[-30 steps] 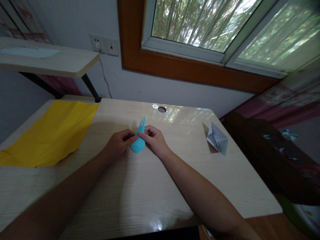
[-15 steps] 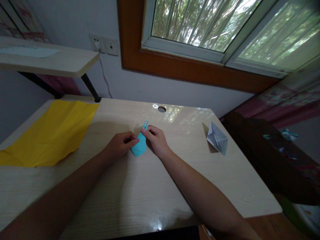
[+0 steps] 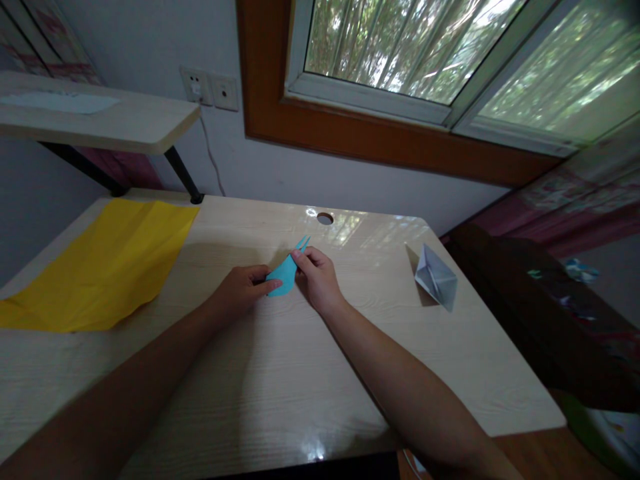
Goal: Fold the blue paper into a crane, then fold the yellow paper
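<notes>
A small folded piece of light-blue paper (image 3: 284, 275) is held between both hands above the desk. Its body is broad at the lower left, and two thin points stick out at the upper right. My left hand (image 3: 246, 285) pinches the broad end between thumb and fingers. With thumb and forefinger, my right hand (image 3: 318, 275) grips the narrow part just below the two points. The fingertips behind the paper are partly hidden.
A large yellow sheet (image 3: 105, 267) lies at the desk's left. A folded grey-white paper piece (image 3: 436, 277) stands on the right. The desk (image 3: 320, 373) has a round cable hole (image 3: 325, 219) near its back edge. A raised shelf (image 3: 100, 127) overhangs the back left.
The blue folded paper has turned clockwise, so its two points now lean to the upper right. My right hand has shifted slightly right; both hands still hold the paper.
</notes>
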Motion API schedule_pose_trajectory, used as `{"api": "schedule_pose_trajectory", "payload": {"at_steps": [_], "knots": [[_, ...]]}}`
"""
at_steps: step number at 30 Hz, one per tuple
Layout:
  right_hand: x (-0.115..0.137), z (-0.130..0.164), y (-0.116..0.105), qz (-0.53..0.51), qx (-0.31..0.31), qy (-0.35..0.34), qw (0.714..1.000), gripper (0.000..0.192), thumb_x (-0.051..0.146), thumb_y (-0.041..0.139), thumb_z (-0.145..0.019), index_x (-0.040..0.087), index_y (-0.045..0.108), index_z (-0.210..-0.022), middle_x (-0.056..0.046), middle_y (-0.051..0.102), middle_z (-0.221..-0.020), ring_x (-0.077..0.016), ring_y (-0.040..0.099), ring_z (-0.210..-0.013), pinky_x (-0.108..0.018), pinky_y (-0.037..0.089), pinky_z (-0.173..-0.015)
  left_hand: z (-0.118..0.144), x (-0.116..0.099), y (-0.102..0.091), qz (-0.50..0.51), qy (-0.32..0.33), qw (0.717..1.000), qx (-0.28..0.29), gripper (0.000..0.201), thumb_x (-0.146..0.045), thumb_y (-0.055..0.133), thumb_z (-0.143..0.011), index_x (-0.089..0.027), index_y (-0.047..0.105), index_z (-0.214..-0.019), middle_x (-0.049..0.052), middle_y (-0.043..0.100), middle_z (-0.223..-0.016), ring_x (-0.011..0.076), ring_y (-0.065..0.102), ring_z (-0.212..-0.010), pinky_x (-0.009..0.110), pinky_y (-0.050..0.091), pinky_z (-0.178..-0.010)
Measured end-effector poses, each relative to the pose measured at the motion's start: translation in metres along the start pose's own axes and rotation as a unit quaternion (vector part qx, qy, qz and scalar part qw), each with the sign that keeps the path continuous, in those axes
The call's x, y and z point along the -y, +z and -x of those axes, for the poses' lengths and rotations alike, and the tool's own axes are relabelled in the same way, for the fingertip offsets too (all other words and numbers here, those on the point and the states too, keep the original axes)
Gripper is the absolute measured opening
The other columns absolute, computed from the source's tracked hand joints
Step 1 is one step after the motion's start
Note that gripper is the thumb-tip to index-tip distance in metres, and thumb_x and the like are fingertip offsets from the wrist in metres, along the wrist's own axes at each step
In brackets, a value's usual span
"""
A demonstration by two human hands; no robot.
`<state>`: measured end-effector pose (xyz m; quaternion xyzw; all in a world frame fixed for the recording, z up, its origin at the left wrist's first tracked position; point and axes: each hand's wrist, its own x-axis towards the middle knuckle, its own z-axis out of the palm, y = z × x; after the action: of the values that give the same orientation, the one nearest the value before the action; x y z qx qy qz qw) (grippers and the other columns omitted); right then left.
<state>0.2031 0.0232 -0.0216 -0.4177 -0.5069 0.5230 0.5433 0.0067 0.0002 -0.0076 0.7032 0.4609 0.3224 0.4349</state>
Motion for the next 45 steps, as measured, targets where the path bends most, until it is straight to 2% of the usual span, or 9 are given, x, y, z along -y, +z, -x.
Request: {"api": "schedule_pose_trajectory", "payload": {"at_steps": [5, 11, 16, 22, 28, 34, 42, 45], "knots": [[0.005, 0.000, 0.003, 0.001, -0.028, -0.013, 1.000, 0.038, 0.055, 0.075, -0.080, 0.022, 0.060, -0.067, 0.003, 0.053, -0.064, -0.0129, 0.048, -0.062, -0.027, 0.042, -0.062, -0.002, 0.006, 0.000, 0.063, -0.028, 0.996, -0.057, 0.029, -0.051, 0.075, -0.080, -0.023, 0.076, -0.087, 0.000, 0.072, -0.077, 0.0201, 0.063, -0.073, 0.028, 0.048, -0.067], [0.006, 0.000, 0.007, -0.030, -0.039, 0.003, 0.999, 0.034, 0.053, 0.079, -0.075, 0.022, 0.065, -0.071, 0.001, 0.060, -0.065, -0.0139, 0.052, -0.063, -0.029, 0.044, -0.064, -0.006, 0.007, -0.001, 0.190, -0.056, 0.967, -0.158, 0.035, -0.049, 0.083, -0.074, -0.019, 0.071, -0.088, 0.002, 0.072, -0.083, 0.0195, 0.066, -0.077, 0.031, 0.054, -0.073], [0.004, 0.001, 0.004, 0.006, -0.008, -0.001, 1.000, 0.035, 0.051, 0.080, -0.077, 0.021, 0.064, -0.068, 0.002, 0.058, -0.063, -0.0129, 0.049, -0.061, -0.028, 0.040, -0.062, -0.010, 0.007, -0.003, 0.260, -0.062, 0.933, -0.242, 0.043, -0.046, 0.086, -0.071, -0.018, 0.068, -0.097, 0.002, 0.072, -0.087, 0.0177, 0.067, -0.077, 0.031, 0.058, -0.073], [0.006, 0.005, 0.004, 0.058, 0.030, -0.012, 0.998, 0.030, 0.050, 0.079, -0.078, 0.021, 0.070, -0.073, 0.001, 0.062, -0.066, -0.0138, 0.051, -0.062, -0.028, 0.039, -0.061, -0.012, 0.003, -0.006, 0.323, -0.051, 0.896, -0.299, 0.042, -0.039, 0.085, -0.071, -0.019, 0.064, -0.102, 0.001, 0.069, -0.088, 0.0154, 0.067, -0.077, 0.029, 0.058, -0.070], [0.008, 0.007, 0.007, 0.146, 0.081, -0.058, 0.984, 0.027, 0.046, 0.074, -0.083, 0.021, 0.070, -0.073, 0.001, 0.060, -0.069, -0.0130, 0.048, -0.062, -0.028, 0.036, -0.059, -0.012, 0.002, -0.010, 0.358, -0.043, 0.873, -0.327, 0.044, -0.036, 0.086, -0.070, -0.020, 0.063, -0.105, -0.003, 0.063, -0.079, 0.0125, 0.063, -0.072, 0.024, 0.056, -0.066], [0.009, 0.009, 0.009, 0.209, 0.169, -0.113, 0.957, 0.028, 0.043, 0.069, -0.088, 0.021, 0.067, -0.071, 0.001, 0.059, -0.070, -0.0121, 0.049, -0.061, -0.027, 0.037, -0.058, -0.012, 0.004, -0.010, 0.339, -0.033, 0.882, -0.324, 0.042, -0.038, 0.084, -0.074, -0.022, 0.062, -0.107, -0.003, 0.066, -0.081, 0.0123, 0.064, -0.070, 0.023, 0.054, -0.065], [0.011, 0.007, 0.006, 0.187, 0.140, -0.090, 0.968, 0.029, 0.046, 0.069, -0.088, 0.019, 0.068, -0.074, 0.000, 0.060, -0.072, -0.0121, 0.049, -0.064, -0.026, 0.037, -0.060, -0.011, 0.003, -0.003, 0.402, -0.056, 0.883, -0.234, 0.040, -0.046, 0.087, -0.072, -0.017, 0.069, -0.094, 0.004, 0.074, -0.093, 0.0177, 0.070, -0.083, 0.033, 0.060, -0.078], [0.010, 0.007, 0.006, 0.197, 0.143, -0.092, 0.965, 0.029, 0.044, 0.069, -0.088, 0.018, 0.068, -0.075, 0.000, 0.060, -0.072, -0.0118, 0.050, -0.065, -0.025, 0.038, -0.060, -0.011, 0.002, -0.001, 0.411, -0.062, 0.879, -0.235, 0.040, -0.046, 0.088, -0.069, -0.016, 0.072, -0.091, 0.004, 0.075, -0.092, 0.0187, 0.071, -0.084, 0.035, 0.061, -0.082]]}}
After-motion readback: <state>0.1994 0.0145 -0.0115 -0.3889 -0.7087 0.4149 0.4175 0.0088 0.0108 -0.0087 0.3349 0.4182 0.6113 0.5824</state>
